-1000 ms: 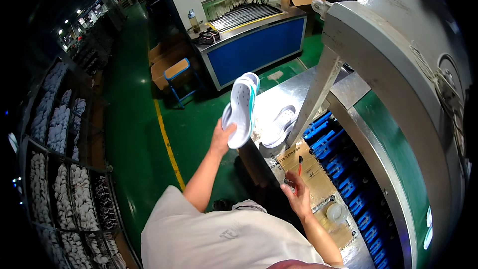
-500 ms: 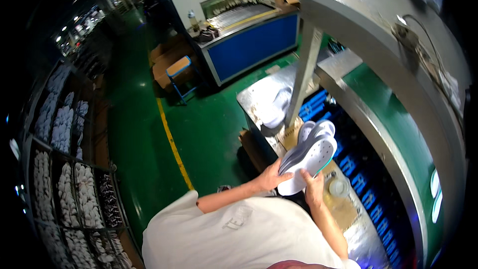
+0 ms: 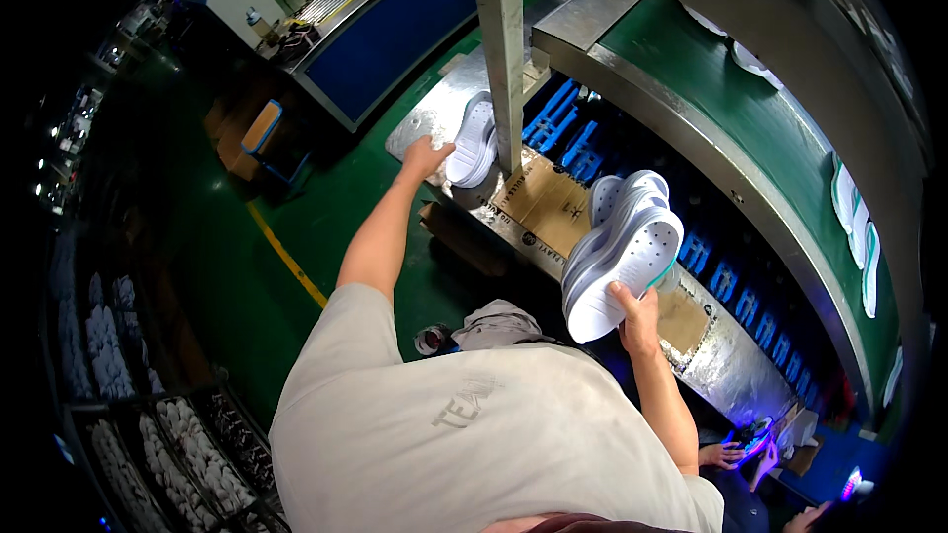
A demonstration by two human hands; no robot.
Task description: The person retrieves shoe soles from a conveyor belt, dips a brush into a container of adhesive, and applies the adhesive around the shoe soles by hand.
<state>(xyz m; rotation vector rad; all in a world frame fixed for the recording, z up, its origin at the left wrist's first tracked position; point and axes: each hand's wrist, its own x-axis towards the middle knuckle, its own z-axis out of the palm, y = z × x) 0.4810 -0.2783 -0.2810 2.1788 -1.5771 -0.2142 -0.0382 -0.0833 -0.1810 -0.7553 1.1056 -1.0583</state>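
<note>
One bundle of white perforated shoes (image 3: 624, 266), teal-edged, held up before the counter (image 3: 425, 118), my right fingers (image 3: 637, 310) pinching its lower end, thumb on top; one further white pair (image 3: 474, 143), on the counter beside a metal post (image 3: 500, 59); my left fingers (image 3: 443, 151) at its edge, gripping or not I cannot tell; one cardboard sheet (image 3: 543, 199), laid flat between.

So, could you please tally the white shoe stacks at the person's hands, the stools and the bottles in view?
White shoe stacks: 2 (one held in the right hand, the held stack; one at the left hand, the bench stack)
Stool: 1
Bottle: 1
Total: 4
</note>
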